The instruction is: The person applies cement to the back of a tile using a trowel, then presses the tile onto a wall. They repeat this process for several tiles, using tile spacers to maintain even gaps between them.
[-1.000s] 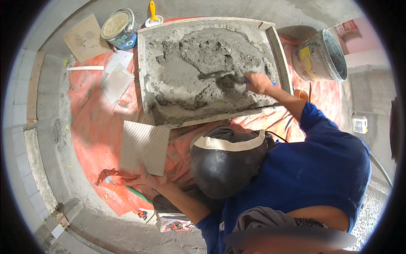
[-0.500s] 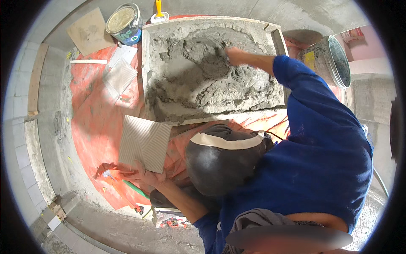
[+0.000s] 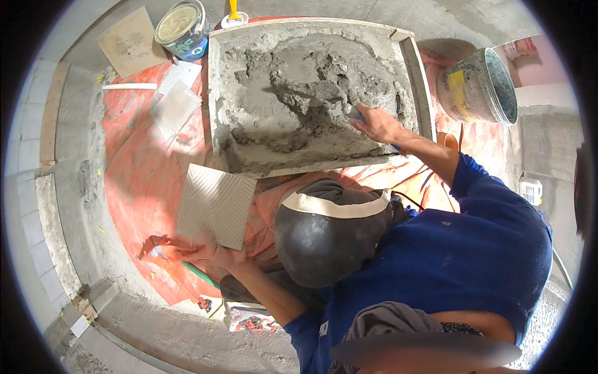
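Observation:
My left hand (image 3: 219,254) grips the near edge of a pale square tile (image 3: 215,202) with a ridged, grooved back facing up. The tile is held tilted over the red sheet, left of my dark knee. My right hand (image 3: 377,124) is closed around the handle of a trowel (image 3: 317,93), whose blade is coated in grey mortar and hard to set apart from it. That blade lies in the wet mortar (image 3: 268,124), which fills a shallow wooden-sided trough (image 3: 424,93). The mortar is heaped and churned around the trowel.
A red plastic sheet (image 3: 137,174) covers the floor. Other ridged tiles (image 3: 177,109) lie at the left, near a lidded bucket (image 3: 180,28) and a beige board (image 3: 131,43). A grey bucket (image 3: 476,87) leans at the right, and a white jug (image 3: 531,190) stands below it.
My right hand has drawn back toward me and to the right, with the trowel through the mortar. The left hand and tile have barely shifted.

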A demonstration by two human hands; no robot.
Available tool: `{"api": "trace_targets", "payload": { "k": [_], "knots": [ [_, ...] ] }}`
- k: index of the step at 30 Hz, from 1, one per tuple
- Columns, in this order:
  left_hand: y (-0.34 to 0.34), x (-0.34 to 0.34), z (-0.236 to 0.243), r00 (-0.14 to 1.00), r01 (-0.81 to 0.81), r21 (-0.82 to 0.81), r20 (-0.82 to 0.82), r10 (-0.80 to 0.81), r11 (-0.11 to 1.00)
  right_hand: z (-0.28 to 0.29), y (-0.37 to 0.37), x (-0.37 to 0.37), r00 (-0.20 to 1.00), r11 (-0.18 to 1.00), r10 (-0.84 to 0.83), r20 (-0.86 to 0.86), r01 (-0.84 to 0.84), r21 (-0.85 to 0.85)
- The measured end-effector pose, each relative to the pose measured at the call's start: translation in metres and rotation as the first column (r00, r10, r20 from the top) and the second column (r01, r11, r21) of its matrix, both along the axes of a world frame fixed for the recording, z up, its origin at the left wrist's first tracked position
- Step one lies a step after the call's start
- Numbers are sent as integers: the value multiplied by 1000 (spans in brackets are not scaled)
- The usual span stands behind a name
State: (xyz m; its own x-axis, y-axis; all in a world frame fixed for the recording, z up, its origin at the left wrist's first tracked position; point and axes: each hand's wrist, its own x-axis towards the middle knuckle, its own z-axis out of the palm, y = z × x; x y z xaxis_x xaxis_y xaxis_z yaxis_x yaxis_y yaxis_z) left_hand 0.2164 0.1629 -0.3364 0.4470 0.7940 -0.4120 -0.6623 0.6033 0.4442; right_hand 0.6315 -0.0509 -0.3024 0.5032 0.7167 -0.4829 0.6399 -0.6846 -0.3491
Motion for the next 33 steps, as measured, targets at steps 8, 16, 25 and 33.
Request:
{"api": "trace_targets", "payload": {
  "k": [8, 16, 25, 33],
  "knots": [
    [-8, 15, 24, 972, -58, -79, -232, 39, 995, -46, 10, 12, 983, 981, -149, -107, 133, -138],
    [-18, -8, 14, 990, -3, 61, -143, 11, 998, 4, -67, 19, 829, 870, -493, -263, 477, -129],
    [-15, 3, 21, 961, -24, 111, -270, 54, 994, -83, 38, 30, 563, 856, -426, -708, 503, -115],
    [9, 12, -14, 987, 146, 42, 65, -148, 988, -94, 64, 39, 314, 803, -269, -911, 595, -32]
  ]
}}
